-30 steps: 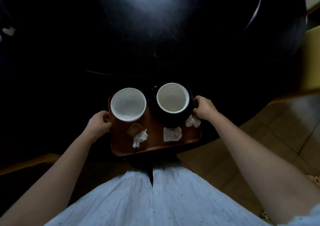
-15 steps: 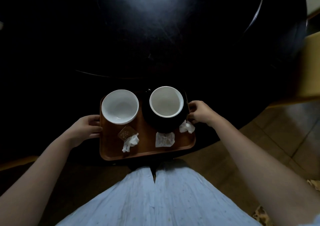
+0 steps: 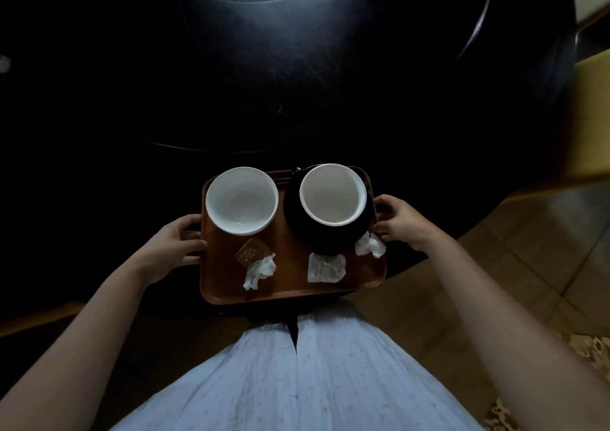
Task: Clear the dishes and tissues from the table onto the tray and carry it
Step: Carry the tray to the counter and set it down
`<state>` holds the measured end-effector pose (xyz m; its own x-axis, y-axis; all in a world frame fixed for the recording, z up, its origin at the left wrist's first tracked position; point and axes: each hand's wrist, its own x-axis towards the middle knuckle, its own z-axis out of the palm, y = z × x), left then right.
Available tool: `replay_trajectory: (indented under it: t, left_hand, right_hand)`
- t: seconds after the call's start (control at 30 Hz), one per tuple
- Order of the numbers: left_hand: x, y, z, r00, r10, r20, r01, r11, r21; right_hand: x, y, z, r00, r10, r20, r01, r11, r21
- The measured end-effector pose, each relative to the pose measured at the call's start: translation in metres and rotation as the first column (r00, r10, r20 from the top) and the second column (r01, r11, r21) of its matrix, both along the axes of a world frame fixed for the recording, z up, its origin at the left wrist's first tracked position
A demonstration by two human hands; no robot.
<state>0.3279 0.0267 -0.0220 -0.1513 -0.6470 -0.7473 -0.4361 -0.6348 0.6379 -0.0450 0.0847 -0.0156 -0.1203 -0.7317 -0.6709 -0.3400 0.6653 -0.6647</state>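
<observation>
The left hand (image 3: 175,249) clamps the left rim of the brown tray (image 3: 290,285), fingers (image 3: 194,244) curled over the edge. The tray is held level in front of the person's pale skirt (image 3: 297,371), at the near edge of the dark round table (image 3: 297,83) — long axis running left to right. On it are two white bowls: one (image 3: 242,200) at the back left, one (image 3: 332,194) sitting in a black dish (image 3: 325,242). In front lie one tan packet (image 3: 251,252), one flat white wrapper (image 3: 326,267) and two crumpled tissues — one (image 3: 259,270) left of centre, one (image 3: 369,245) at the right edge. The right hand (image 3: 402,221) closes on the right rim, fingers (image 3: 383,230) wrapped round it.
</observation>
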Motion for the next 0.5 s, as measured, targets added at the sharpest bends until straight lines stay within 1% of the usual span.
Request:
replay_trajectory:
  t: [0.17, 0.3, 0.5]
  left_hand:
    - [-0.017, -0.004, 0.012, 0.994, -0.085, -0.069, 0.083, 0.996, -0.032]
    - [-0.042, -0.004, 0.023, 0.983, -0.145, -0.114, 0.138, 0.989, -0.060]
    - [-0.084, 0.000, 0.040, 0.917, -0.363, -0.164, 0.346, 0.930, -0.123]
  right_hand:
    - [-0.014, 0.036, 0.020, 0.993, -0.114, 0.008, 0.115, 0.991, -0.073]
    - [-0.028, 0.079, 0.029, 0.969, -0.246, 0.037, 0.248, 0.963, -0.106]
    - [-0.034, 0.159, 0.039, 0.898, -0.439, 0.014, 0.436, 0.889, -0.141]
